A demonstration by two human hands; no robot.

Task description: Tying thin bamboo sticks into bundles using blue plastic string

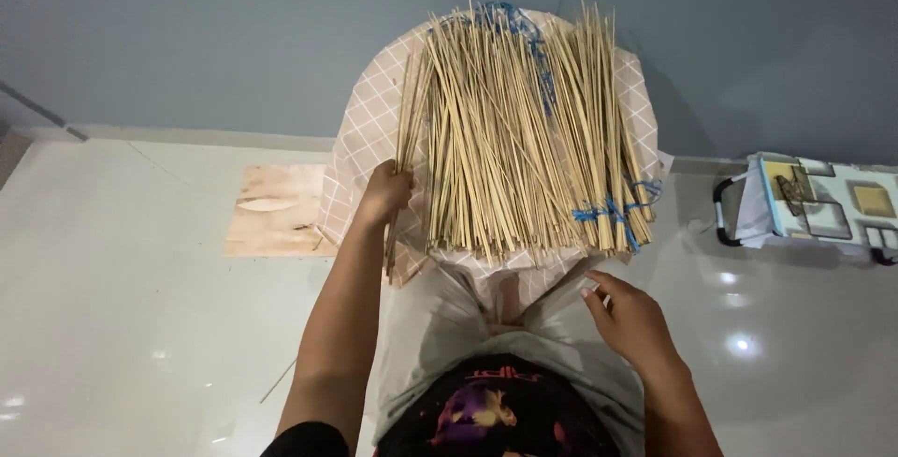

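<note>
Both hands [388, 193] flank stick pile [524, 130]; plywood board [276, 209] lies left.

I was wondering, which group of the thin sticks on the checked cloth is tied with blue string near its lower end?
The bundle at the right edge: blue string wraps its lower end. The small bunch gripped by the left hand shows no string.
</note>
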